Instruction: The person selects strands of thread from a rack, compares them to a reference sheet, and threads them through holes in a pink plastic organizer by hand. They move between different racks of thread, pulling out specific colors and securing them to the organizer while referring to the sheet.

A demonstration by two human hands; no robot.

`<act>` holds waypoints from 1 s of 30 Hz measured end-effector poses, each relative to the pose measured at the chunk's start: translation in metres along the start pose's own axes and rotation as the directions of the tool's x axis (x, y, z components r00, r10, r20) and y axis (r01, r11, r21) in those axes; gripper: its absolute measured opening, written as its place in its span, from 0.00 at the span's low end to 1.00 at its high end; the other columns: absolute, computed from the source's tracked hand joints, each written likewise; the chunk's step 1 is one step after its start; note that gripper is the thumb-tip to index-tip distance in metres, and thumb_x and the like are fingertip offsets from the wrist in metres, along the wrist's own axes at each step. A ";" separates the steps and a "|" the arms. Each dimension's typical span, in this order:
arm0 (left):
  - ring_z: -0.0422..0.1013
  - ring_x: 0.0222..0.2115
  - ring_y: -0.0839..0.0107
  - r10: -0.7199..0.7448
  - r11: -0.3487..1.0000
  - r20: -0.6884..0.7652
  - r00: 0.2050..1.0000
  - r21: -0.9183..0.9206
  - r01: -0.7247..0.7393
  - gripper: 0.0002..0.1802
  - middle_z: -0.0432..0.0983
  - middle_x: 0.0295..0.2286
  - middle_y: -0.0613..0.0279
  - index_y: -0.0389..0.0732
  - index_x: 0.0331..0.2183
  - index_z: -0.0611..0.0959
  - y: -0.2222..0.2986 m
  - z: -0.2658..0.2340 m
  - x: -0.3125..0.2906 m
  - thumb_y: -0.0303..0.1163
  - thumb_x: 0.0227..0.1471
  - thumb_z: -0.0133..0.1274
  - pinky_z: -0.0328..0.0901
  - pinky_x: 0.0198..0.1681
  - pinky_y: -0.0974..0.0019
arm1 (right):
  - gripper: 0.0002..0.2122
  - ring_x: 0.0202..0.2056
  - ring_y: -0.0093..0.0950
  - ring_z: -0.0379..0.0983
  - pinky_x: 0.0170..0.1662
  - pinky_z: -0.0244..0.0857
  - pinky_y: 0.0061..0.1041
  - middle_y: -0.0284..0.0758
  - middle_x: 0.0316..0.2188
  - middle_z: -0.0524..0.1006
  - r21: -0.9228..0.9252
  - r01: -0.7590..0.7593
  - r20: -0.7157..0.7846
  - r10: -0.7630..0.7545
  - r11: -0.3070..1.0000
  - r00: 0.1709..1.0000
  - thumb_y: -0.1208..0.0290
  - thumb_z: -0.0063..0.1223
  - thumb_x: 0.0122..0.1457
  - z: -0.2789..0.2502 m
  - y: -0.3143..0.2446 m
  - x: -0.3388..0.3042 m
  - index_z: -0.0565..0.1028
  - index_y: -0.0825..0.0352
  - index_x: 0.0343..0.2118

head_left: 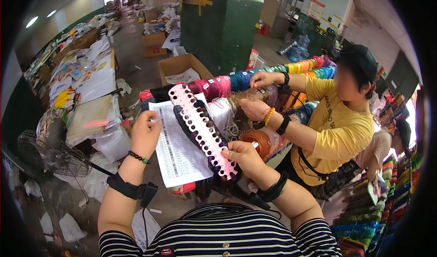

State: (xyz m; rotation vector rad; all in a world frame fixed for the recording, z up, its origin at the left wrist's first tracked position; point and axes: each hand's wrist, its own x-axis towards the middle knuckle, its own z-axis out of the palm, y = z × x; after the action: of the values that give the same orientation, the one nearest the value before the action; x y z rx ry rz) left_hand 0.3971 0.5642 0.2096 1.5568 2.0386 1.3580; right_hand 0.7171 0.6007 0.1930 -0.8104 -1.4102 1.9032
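Note:
My right hand grips the lower end of a long pink thread holder card, its thumb on top. Holes run along both edges of the card, and dark thread hangs at its left side. Beneath the card lies a white printed sheet with a table on it. Beside the sheet's left edge, my left hand is raised with its fingers curled together. Whatever those fingers may hold is too small to make out.
Bundles of coloured thread line a rack ahead. A co-worker in a yellow shirt handles beige thread at the right. An open cardboard box stands beyond the rack; a fan and cluttered table are at left.

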 end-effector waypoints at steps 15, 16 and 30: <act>0.73 0.32 0.78 -0.300 0.709 0.218 0.929 -0.600 0.370 0.21 0.78 0.32 0.63 0.40 0.48 0.70 0.008 0.029 0.032 0.26 0.53 0.56 0.65 0.31 0.76 | 0.20 0.27 0.24 0.72 0.32 0.67 0.25 0.35 0.24 0.76 -0.760 0.166 -0.052 -0.313 0.628 0.948 0.59 0.67 0.47 -0.021 -0.032 0.031 0.77 0.74 0.33; 0.73 0.30 0.79 -0.298 0.707 0.238 0.925 -0.595 0.381 0.21 0.78 0.31 0.63 0.40 0.48 0.70 0.011 0.030 0.030 0.26 0.53 0.57 0.65 0.30 0.76 | 0.22 0.26 0.29 0.75 0.32 0.68 0.29 0.39 0.23 0.78 -0.764 0.202 -0.084 -0.405 0.613 0.910 0.57 0.67 0.47 -0.025 -0.040 0.040 0.77 0.74 0.32; 0.73 0.26 0.77 0.301 0.932 -0.298 0.906 0.291 -0.214 0.25 0.78 0.26 0.62 0.34 0.48 0.73 0.006 0.017 0.029 0.27 0.47 0.61 0.67 0.29 0.73 | 0.07 0.24 0.14 0.63 0.28 0.58 0.17 0.24 0.22 0.73 -0.146 -0.095 0.077 0.107 0.985 0.991 0.72 0.58 0.59 0.002 -0.015 0.090 0.77 0.69 0.26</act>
State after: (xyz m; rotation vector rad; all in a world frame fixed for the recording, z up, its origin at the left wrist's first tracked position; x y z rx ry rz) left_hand 0.4007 0.5979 0.2149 1.8699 2.3519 1.6113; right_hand 0.6620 0.6736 0.1979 -0.8930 -1.5982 1.9503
